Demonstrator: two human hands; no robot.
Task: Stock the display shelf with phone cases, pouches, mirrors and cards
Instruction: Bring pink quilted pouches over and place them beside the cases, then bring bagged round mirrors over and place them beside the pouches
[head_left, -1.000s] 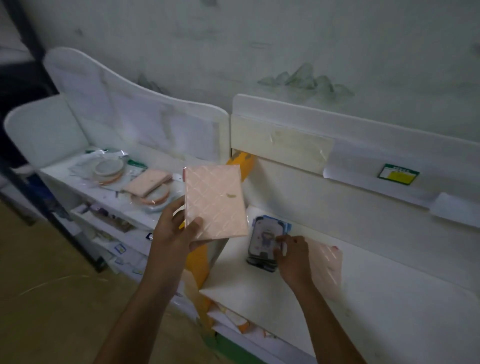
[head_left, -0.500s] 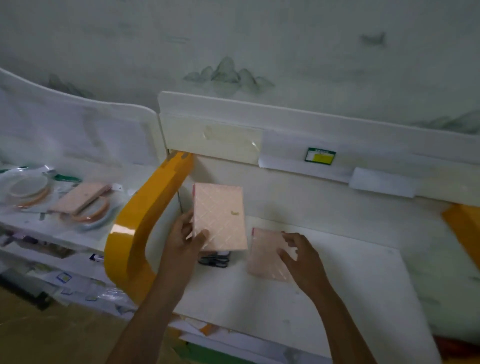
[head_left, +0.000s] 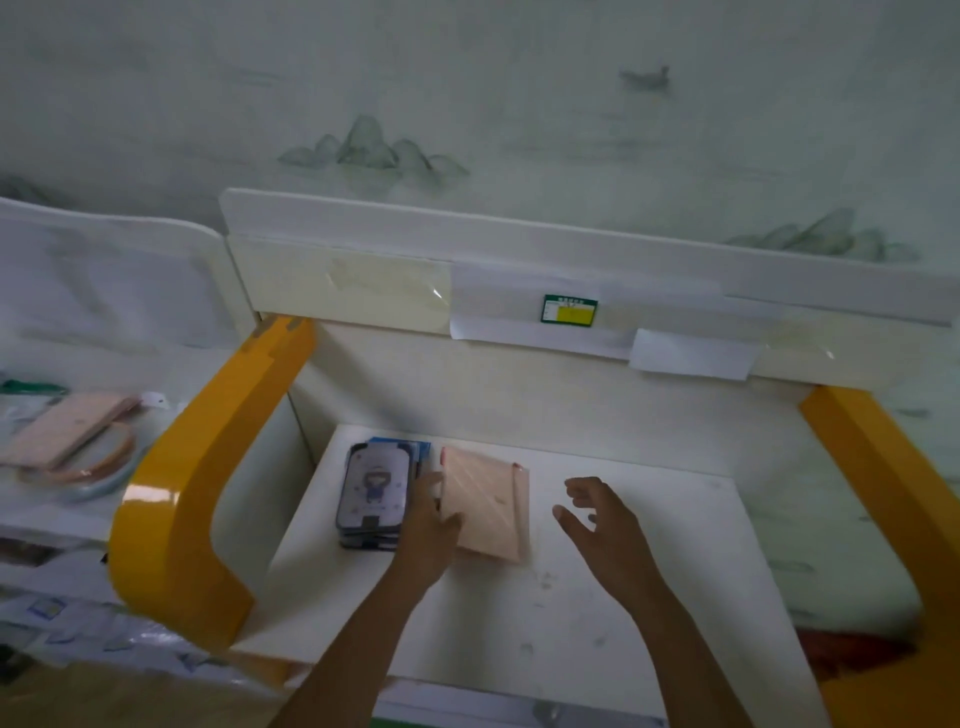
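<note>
Lying flat on the white shelf (head_left: 519, 623) was the pink pouch (head_left: 488, 506), left hand (head_left: 428, 530) pinching its nine o'clock edge, right hand (head_left: 605, 525) spread empty at three o'clock, phone cases (head_left: 374, 493) stacked just beyond the left hand.

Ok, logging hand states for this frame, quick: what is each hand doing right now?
Left hand: resting on the pink pouch, fingers at its left edge; a closed grip cannot be told.
Right hand: open, empty, above the shelf.
</note>
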